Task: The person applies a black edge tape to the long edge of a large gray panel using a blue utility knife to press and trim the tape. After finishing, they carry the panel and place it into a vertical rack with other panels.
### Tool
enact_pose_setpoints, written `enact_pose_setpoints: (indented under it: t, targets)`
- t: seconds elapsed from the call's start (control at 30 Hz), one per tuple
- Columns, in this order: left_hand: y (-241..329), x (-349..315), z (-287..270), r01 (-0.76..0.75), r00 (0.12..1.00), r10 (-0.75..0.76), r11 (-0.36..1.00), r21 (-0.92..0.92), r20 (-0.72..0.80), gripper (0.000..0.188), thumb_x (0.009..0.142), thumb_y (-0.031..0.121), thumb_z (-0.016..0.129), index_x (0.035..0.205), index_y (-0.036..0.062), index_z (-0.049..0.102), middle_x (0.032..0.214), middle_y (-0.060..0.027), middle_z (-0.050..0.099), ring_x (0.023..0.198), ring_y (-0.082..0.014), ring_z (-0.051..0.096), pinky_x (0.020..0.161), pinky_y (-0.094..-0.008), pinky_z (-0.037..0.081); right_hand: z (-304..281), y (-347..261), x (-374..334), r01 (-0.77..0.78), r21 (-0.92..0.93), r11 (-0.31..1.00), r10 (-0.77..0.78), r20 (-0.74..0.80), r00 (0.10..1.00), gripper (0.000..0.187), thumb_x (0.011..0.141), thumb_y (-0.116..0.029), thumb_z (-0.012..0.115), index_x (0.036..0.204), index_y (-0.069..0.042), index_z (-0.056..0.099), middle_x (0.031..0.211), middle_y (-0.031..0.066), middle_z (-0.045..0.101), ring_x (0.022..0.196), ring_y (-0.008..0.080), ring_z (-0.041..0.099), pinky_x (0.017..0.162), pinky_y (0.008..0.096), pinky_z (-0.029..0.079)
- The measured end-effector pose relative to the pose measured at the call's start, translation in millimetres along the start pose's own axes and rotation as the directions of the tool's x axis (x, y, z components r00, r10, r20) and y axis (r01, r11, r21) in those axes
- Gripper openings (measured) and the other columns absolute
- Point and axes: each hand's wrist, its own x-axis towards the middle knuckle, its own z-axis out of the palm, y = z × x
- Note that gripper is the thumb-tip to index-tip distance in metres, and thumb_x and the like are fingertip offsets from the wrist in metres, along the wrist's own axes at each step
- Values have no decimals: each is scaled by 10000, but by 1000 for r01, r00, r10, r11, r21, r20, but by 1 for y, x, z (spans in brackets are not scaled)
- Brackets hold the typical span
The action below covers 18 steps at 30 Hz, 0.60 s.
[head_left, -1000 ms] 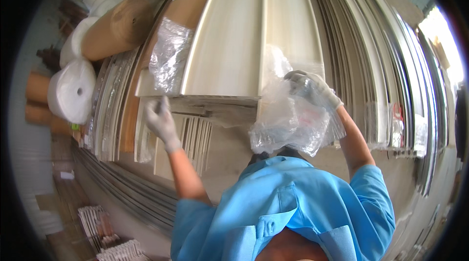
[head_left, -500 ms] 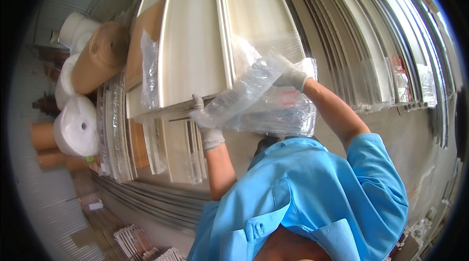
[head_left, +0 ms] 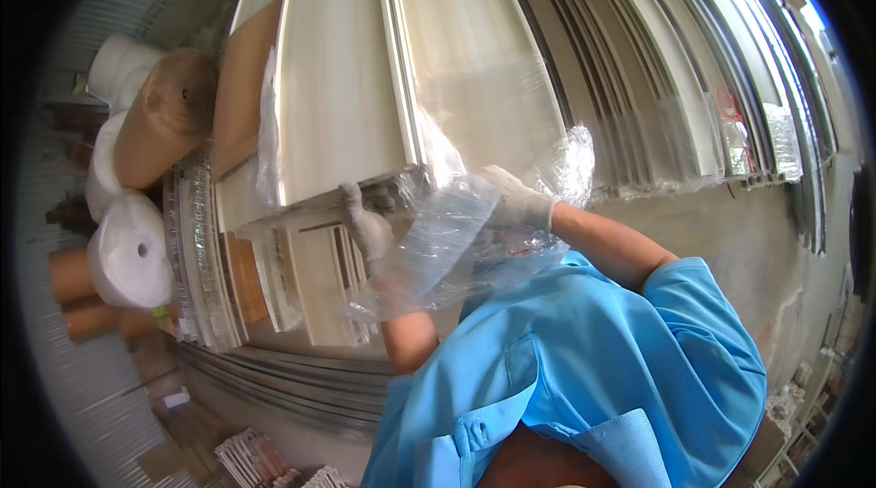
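Note:
A long pale panel (head_left: pixel 342 95) with raised edges extends away from me, its near end toward my body. My left hand (head_left: pixel 368 225), in a light work glove, is at that near end. Its thumb points up, apart from the fingers, which are partly hidden by the panel's end. Clear plastic film (head_left: pixel 438 232) hangs in a crumpled strip across my left wrist and over to my right side. My right hand (head_left: pixel 518 200), also gloved, is closed on the film in front of my chest. A second pale panel (head_left: pixel 465 59), partly film-covered, lies alongside on the right.
More long profiles (head_left: pixel 630 77) with wrapped ends lie to the right. On the left stand a brown roll (head_left: pixel 169 114) and white rolls (head_left: pixel 132 255). Wrapped bundles (head_left: pixel 201 260) and a stack of long bars (head_left: pixel 283 383) lie nearer on the left.
My right hand has come closer to my body and leftward, drawing the film with it. The film now drapes over my left wrist. The view has shifted slightly.

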Motion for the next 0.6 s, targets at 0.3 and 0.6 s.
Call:
enact_pose_setpoints:
  t: [0.3, 0.6]
  targets:
    - [17, -2, 15, -3, 997, 8, 998, 63, -79, 524, 892, 581, 732, 1121, 120, 635, 812, 44, 609, 634, -66, 543, 569, -220, 456, 39, -46, -27, 180, 371, 911, -180, -34, 983, 346, 821, -225, 715, 1123, -56, 712, 991, 141, 725, 902, 312, 699, 831, 397, 554]
    - [9, -39, -23, -852, 2, 348, -490, 184, 938, 531, 965, 231, 665, 1453, 87, 512, 1436, -127, 542, 1313, -306, 532, 1050, -414, 495, 42, -69, -28, 134, 331, 934, -102, -111, 989, 381, 845, -218, 722, 1174, -39, 656, 1035, 175, 705, 945, 390, 682, 840, 412, 543]
